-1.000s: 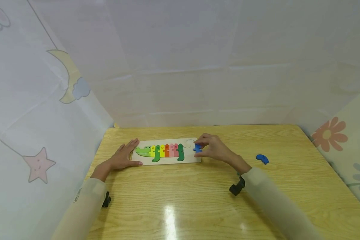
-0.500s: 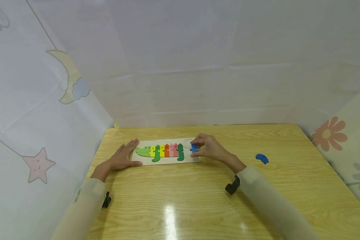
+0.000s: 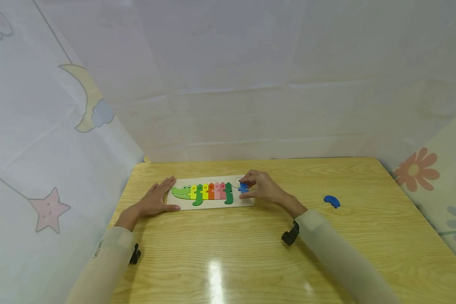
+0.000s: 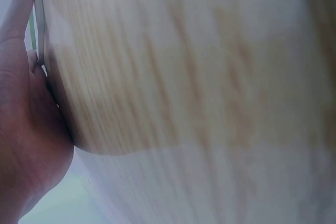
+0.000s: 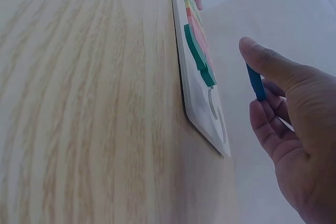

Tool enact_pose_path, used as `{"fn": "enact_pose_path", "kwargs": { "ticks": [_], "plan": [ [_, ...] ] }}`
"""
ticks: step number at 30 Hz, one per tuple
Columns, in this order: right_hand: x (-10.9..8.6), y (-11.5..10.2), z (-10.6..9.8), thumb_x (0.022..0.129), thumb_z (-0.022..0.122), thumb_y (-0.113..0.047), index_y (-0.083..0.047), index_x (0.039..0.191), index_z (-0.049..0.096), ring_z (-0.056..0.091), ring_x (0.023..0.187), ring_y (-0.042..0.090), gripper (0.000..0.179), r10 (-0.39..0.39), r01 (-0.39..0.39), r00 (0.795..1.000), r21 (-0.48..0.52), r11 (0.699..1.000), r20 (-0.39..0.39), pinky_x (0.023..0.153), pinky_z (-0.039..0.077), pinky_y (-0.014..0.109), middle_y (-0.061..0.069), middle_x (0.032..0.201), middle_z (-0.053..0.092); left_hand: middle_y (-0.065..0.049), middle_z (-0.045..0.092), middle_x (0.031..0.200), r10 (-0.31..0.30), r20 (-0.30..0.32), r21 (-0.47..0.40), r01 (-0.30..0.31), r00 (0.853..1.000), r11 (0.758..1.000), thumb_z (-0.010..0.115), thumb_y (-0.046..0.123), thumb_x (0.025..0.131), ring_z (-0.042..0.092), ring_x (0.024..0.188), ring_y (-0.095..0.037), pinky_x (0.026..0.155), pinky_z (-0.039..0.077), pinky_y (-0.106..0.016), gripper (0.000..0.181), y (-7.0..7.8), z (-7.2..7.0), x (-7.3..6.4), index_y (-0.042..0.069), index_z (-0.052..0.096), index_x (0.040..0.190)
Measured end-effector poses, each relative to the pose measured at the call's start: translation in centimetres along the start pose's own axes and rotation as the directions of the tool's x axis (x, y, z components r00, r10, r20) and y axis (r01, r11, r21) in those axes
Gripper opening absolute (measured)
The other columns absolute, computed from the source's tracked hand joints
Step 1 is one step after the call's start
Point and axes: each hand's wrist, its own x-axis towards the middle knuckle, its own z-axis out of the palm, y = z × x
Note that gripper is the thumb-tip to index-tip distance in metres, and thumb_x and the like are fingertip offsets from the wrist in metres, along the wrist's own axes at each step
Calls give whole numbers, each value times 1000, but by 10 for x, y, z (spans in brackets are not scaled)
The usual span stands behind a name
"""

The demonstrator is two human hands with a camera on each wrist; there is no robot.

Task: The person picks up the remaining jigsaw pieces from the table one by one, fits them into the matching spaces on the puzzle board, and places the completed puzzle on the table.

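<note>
A pale wooden puzzle board [image 3: 213, 204] lies on the table, bearing a crocodile made of colored pieces. Its green head piece [image 3: 181, 192] is at the left, and a dark green leg piece [image 3: 229, 194] ends the row at the right. My left hand [image 3: 156, 199] rests at the board's left end with fingers spread, thumb along the near edge. Between thumb and fingers, my right hand [image 3: 264, 188] pinches a blue puzzle piece [image 3: 244, 188] above the board's right end. In the right wrist view that blue piece [image 5: 255, 81] is held up, apart from the board.
A second blue puzzle piece [image 3: 332, 201], curved, lies on the wooden table [image 3: 251, 253] to the right of my right hand. A pale wall sheet [image 3: 228, 105] stands behind the table's far edge. A curved outline [image 3: 237, 181] marks the board's right end.
My right hand has moved left with the blue puzzle piece, closer to the dark green leg piece. The left hand and the board have stayed in place.
</note>
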Motion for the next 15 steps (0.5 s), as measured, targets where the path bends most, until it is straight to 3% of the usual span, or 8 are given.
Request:
{"fn": "enact_pose_path", "kwargs": {
  "ticks": [15],
  "plan": [
    [9,7,13,81,95,-24,5,124,76,70,92,20,55,7,-7,1000,-8,1000,3,83,63,33,7,107,70,-10,8,179,-11,14,-14,11,1000,1000,78,62,88,4,165,-36,129,-4,-61,119,7,-4,-2,10,12,172]
  ]
}}
